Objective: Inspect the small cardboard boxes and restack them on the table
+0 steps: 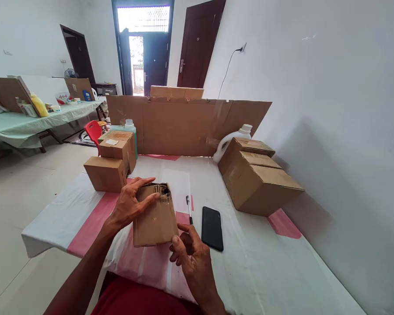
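Head view. The small cardboard box [153, 223] is held tilted at the near edge of the surface [249, 271], between the two hands; its upper right corner is torn and crumpled around a dark hole. The left hand [134, 201] grips the box at its upper left, the thumb laid across the broad face toward the torn corner and the forefinger reaching along the top edge. The right hand [192, 253] grips the lower right corner, the thumb at the front and the forefinger along the side, the other fingers curled. Just right of the box lie a pen [189, 210] and, beside it, a black phone [212, 229], both flat on the white and pink covering. Brown cartons [107, 173] stand at the left with a bottle of teal liquid [130, 128] behind them. At the right, larger cartons [265, 183] stand near the wall, with a white jug [226, 144] partly hidden behind. An upright cardboard panel [180, 127] closes the far side. A red chair [93, 132] stands beyond the left cartons.
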The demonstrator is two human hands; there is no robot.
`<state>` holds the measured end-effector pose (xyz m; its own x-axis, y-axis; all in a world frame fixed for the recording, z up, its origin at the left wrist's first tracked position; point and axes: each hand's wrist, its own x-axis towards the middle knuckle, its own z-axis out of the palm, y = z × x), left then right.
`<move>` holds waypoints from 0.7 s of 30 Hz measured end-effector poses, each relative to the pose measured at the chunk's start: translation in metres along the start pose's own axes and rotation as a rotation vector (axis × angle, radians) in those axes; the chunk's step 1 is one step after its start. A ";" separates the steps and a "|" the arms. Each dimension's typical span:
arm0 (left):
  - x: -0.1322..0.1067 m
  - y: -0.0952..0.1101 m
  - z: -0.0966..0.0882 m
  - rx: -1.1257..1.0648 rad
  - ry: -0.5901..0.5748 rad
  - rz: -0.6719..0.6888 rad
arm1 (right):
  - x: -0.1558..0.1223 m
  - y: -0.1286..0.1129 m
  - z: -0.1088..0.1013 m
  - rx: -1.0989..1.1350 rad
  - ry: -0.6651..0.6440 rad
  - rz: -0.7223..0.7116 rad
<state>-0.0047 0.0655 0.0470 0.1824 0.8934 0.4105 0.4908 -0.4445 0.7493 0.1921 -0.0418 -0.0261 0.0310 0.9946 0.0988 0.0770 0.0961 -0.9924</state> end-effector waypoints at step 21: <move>-0.028 0.026 0.036 0.278 -0.062 0.212 | 0.105 0.075 -0.059 -0.314 0.357 0.205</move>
<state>0.0341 0.0314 0.0366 0.3524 0.7891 0.5031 0.6483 -0.5935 0.4769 0.2604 0.0680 -0.0860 0.4108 0.9115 -0.0224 0.3276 -0.1705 -0.9293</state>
